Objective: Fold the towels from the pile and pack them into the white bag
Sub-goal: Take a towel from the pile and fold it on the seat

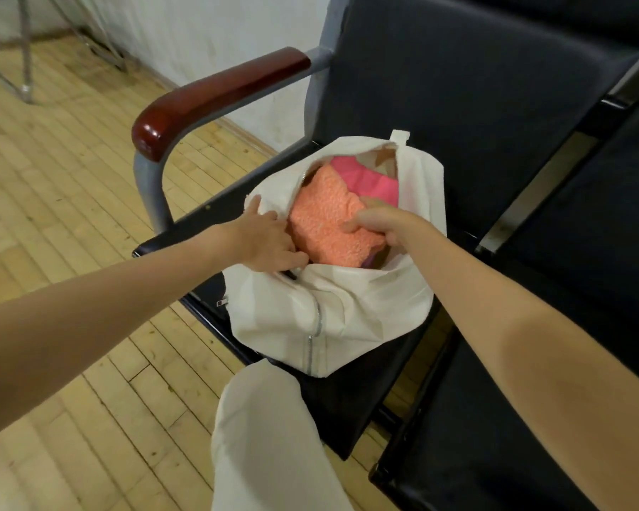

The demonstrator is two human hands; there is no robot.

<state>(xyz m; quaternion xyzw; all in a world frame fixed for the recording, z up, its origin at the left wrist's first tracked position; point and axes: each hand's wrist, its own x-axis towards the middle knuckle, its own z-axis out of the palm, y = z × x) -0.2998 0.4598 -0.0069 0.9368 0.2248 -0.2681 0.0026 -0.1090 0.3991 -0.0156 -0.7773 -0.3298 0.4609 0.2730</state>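
Note:
The white bag [351,319] stands unzipped on a black chair seat. An orange towel [325,223] lies on top inside it, with a pink towel [366,178] behind and deeper in. My left hand [264,237] grips the bag's left rim, its fingers curled over the edge into the opening. My right hand [379,219] is inside the opening, fingers curled on the orange towel's right side. The pile of towels is out of view.
The bag sits on a black chair [458,86] with a dark red wooden armrest [214,94] to the left. A second black seat [532,381] adjoins on the right. Wooden floor [71,178] spreads left. My white trouser leg [266,444] is below the bag.

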